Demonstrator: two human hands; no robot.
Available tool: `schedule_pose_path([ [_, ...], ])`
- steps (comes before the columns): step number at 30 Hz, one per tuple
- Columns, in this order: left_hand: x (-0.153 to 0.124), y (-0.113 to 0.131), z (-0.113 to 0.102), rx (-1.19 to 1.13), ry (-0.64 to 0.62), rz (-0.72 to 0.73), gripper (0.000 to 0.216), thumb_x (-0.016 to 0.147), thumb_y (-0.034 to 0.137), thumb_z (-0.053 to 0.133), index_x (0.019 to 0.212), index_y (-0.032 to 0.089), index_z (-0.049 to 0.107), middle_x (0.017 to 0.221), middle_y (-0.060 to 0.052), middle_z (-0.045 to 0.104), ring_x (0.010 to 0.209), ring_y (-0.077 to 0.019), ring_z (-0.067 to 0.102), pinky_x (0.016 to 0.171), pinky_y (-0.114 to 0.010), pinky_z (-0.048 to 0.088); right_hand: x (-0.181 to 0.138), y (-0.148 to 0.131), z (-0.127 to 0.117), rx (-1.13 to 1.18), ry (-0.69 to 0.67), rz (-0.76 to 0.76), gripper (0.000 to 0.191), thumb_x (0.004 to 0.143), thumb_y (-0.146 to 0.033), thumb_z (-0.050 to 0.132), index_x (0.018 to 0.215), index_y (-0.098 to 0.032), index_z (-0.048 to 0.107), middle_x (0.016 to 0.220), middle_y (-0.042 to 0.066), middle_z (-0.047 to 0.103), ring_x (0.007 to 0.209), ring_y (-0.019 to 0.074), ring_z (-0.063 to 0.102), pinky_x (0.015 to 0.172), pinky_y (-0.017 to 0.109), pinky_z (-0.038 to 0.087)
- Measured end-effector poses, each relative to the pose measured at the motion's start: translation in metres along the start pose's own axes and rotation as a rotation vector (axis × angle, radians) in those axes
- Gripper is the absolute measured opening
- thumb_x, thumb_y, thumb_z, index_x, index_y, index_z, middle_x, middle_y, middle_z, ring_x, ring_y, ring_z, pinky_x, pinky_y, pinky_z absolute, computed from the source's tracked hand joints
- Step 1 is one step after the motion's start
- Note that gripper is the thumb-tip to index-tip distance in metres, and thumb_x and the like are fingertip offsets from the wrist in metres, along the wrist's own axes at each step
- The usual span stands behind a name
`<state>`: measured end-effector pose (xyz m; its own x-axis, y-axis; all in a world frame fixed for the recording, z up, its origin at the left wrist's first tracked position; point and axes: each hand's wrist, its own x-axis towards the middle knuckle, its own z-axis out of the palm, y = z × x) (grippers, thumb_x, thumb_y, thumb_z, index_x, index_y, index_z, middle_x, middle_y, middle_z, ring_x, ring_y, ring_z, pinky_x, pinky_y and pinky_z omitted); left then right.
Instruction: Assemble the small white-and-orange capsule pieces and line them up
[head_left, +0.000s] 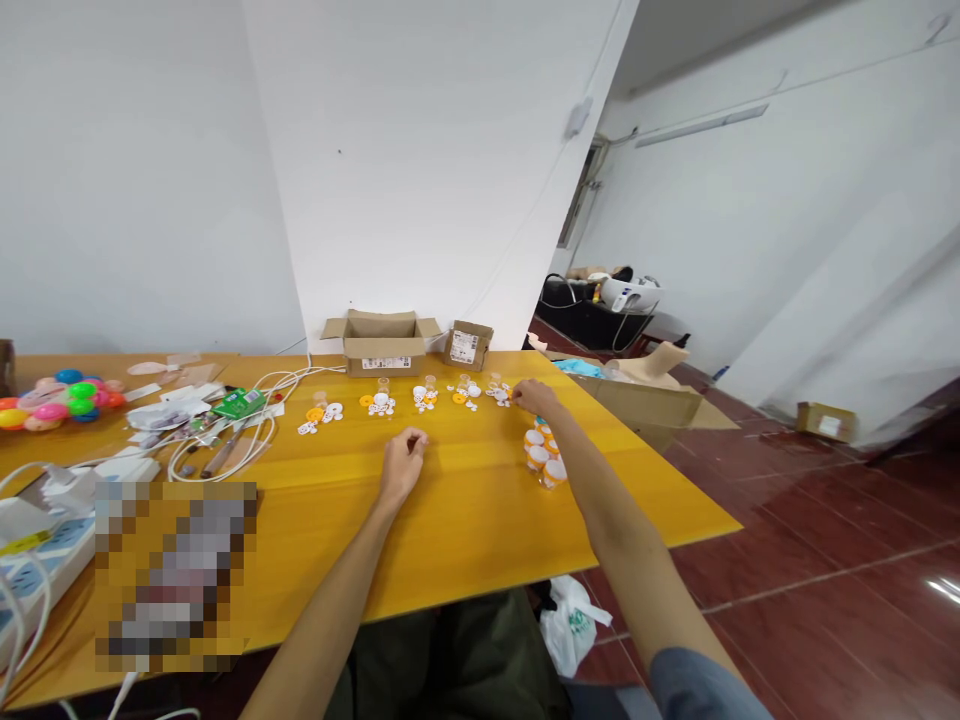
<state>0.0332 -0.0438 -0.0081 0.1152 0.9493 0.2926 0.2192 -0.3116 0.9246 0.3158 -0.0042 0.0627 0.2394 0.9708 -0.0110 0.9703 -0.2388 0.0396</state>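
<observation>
My left hand (403, 465) rests over the middle of the yellow wooden table (465, 520), fingers curled together, with nothing showing in them. Further off to the right, my right hand (535, 397) is bent down beside the rightmost cluster of small white discs (501, 397), its fingertips pinched together. Whether a piece is between them is too small to tell. Along the far side lie similar clusters of white discs (381, 404), orange rings (314, 415) and small clear cups (384, 385). Under my right forearm stand several lidded cups (553, 472) with white and orange tops, partly hidden.
An open cardboard box (384, 350) and a smaller box (469, 346) stand against the wall. On the left are colourful balls (71, 400), white cables (259, 430), a green packet (240, 402), a power strip (60, 570) and a blurred-out object (180, 575). The table's right edge borders a floor-standing carton (637, 400).
</observation>
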Motion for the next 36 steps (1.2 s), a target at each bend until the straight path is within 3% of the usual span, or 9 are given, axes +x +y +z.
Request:
schedule_pose_path([
  [7, 0.0, -0.001, -0.001, -0.003, 0.003, 0.008, 0.015, 0.076, 0.028, 0.055, 0.066, 0.021, 0.063, 0.07, -0.001, 0.07, 0.071, -0.0181, 0.065, 0.073, -0.029, 0.051, -0.02, -0.003, -0.011, 0.033, -0.022, -0.017, 0.027, 0.093, -0.03, 0.05, 0.098, -0.023, 0.075, 0.106, 0.01, 0.073, 0.1, 0.0245, 0.066, 0.073, 0.027, 0.046],
  [11, 0.001, -0.004, -0.001, -0.003, 0.018, 0.014, 0.014, 0.075, 0.028, 0.056, 0.065, 0.021, 0.063, 0.069, -0.001, 0.07, 0.071, -0.0186, 0.065, 0.072, -0.03, 0.052, -0.037, 0.001, -0.012, 0.14, -0.178, -0.14, 0.041, 0.095, -0.051, 0.045, 0.089, -0.02, 0.072, 0.093, 0.007, 0.073, 0.083, 0.0202, 0.066, 0.067, 0.026, 0.045],
  [15, 0.002, -0.004, -0.001, -0.005, 0.027, 0.023, 0.013, 0.074, 0.028, 0.056, 0.065, 0.021, 0.063, 0.068, -0.001, 0.07, 0.069, -0.0185, 0.065, 0.07, -0.029, 0.052, -0.056, 0.006, -0.004, 0.18, -0.156, -0.197, 0.047, 0.091, -0.062, 0.049, 0.091, -0.021, 0.07, 0.1, 0.008, 0.072, 0.088, 0.0216, 0.065, 0.07, 0.027, 0.046],
  [19, -0.001, 0.0, -0.003, 0.004, 0.011, 0.034, 0.012, 0.074, 0.026, 0.056, 0.065, 0.021, 0.063, 0.069, 0.0, 0.07, 0.07, -0.0182, 0.065, 0.071, -0.029, 0.051, -0.073, 0.011, 0.006, 0.141, -0.076, -0.166, 0.042, 0.09, -0.059, 0.054, 0.092, -0.021, 0.071, 0.108, 0.011, 0.07, 0.096, 0.0235, 0.064, 0.075, 0.027, 0.047],
  [24, -0.003, 0.004, -0.003, 0.029, 0.014, 0.017, 0.013, 0.074, 0.023, 0.054, 0.064, 0.021, 0.061, 0.069, -0.001, 0.069, 0.07, -0.0181, 0.065, 0.073, -0.03, 0.051, -0.084, 0.019, 0.012, 0.111, -0.041, -0.126, 0.042, 0.095, -0.05, 0.046, 0.084, -0.019, 0.072, 0.104, 0.012, 0.071, 0.096, 0.0233, 0.065, 0.074, 0.027, 0.045],
  [36, -0.003, 0.002, -0.002, 0.052, -0.005, 0.013, 0.013, 0.077, 0.019, 0.055, 0.067, 0.021, 0.063, 0.07, 0.0, 0.068, 0.073, -0.0177, 0.065, 0.076, -0.03, 0.051, -0.093, 0.02, 0.014, 0.14, 0.027, -0.087, 0.058, 0.097, -0.059, 0.032, 0.079, -0.022, 0.073, 0.105, 0.013, 0.071, 0.099, 0.0277, 0.065, 0.074, 0.033, 0.045],
])
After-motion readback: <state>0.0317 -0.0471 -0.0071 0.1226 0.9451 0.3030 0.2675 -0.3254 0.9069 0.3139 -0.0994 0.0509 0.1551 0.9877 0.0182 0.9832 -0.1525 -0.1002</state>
